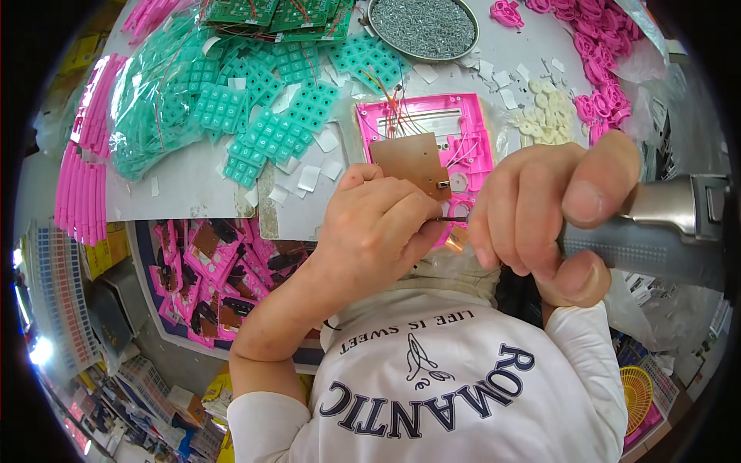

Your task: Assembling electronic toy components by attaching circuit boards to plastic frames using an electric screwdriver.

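My right hand (pixel 532 212) is wrapped round the grey handle of a power screwdriver (pixel 644 248), whose thin dark bit points left toward my other hand. My left hand (pixel 378 220) is closed, its fingertips pinched at the end of the bit; whatever they hold there is hidden. Just beyond both hands a pink plastic housing (pixel 482 147) lies on the table. A brown circuit board (pixel 409 160) rests over it, tilted, beside the left fingers. Several thin coloured wires (pixel 395 108) rise from the housing above the board.
Teal keypads (pixel 278 139) and white paper pieces lie on the left, below green circuit boards (pixel 282 17). A round dish of screws (pixel 424 29) stands at the back. Cream parts (pixel 546 116) and pink rings (pixel 602 73) lie right. A bin of pink housings (pixel 208 282) sits below left.
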The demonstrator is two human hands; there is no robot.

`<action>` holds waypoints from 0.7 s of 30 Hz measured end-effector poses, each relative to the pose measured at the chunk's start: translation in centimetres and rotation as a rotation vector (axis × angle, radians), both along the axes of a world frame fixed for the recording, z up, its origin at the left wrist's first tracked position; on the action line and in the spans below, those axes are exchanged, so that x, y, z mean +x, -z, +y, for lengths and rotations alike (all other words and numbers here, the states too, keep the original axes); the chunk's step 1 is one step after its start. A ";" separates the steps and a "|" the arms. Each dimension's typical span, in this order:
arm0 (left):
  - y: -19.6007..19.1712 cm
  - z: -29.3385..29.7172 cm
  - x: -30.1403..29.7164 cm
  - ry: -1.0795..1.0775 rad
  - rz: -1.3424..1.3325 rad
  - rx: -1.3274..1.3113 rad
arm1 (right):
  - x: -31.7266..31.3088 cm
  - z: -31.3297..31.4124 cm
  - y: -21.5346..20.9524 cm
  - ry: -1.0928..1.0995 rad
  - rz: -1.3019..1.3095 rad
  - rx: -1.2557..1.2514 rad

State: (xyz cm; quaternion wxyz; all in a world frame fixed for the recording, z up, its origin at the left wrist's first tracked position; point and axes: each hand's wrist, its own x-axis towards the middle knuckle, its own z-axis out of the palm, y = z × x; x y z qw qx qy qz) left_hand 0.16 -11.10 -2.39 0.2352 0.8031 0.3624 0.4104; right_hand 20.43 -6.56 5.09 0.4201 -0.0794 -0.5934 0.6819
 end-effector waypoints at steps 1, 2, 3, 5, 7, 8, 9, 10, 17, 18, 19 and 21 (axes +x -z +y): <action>-0.1 0.0 0.1 0.001 0.003 0.002 | -0.2 -0.2 0.0 0.026 -0.007 -0.001; -0.1 0.0 0.0 -0.008 0.009 0.004 | -0.4 -0.2 0.0 0.036 -0.011 0.003; -0.1 -0.1 0.0 -0.016 0.016 0.007 | -0.6 -0.3 0.1 0.046 -0.014 0.006; -0.3 -0.2 0.0 -0.037 0.056 -0.002 | -0.6 -0.4 0.0 0.058 -0.019 0.014; -0.7 -0.1 0.1 -0.034 0.095 -0.031 | -0.1 -0.6 -0.4 0.081 -0.013 0.006; -0.8 -0.1 -0.1 -0.028 0.116 -0.056 | 0.0 -0.7 -0.5 0.099 -0.016 -0.002; -0.8 -0.1 -0.2 -0.021 0.137 -0.082 | 0.2 -0.7 -0.7 0.116 -0.018 -0.010; -0.8 0.0 -0.4 -0.024 0.134 -0.086 | 0.2 -0.6 -0.7 0.142 -0.031 -0.017; -0.2 -0.4 -1.7 -0.070 0.178 -0.020 | -1.4 1.9 3.9 0.354 0.012 0.064; -0.2 -0.4 -1.7 -0.069 0.180 -0.019 | -1.7 2.2 4.0 0.346 0.019 0.062; -0.2 -0.3 -1.5 -0.060 0.178 0.009 | -1.9 2.4 4.1 0.338 0.026 0.060; 0.0 -0.1 -1.1 -0.048 0.178 0.061 | -2.2 2.8 5.0 0.345 0.022 0.056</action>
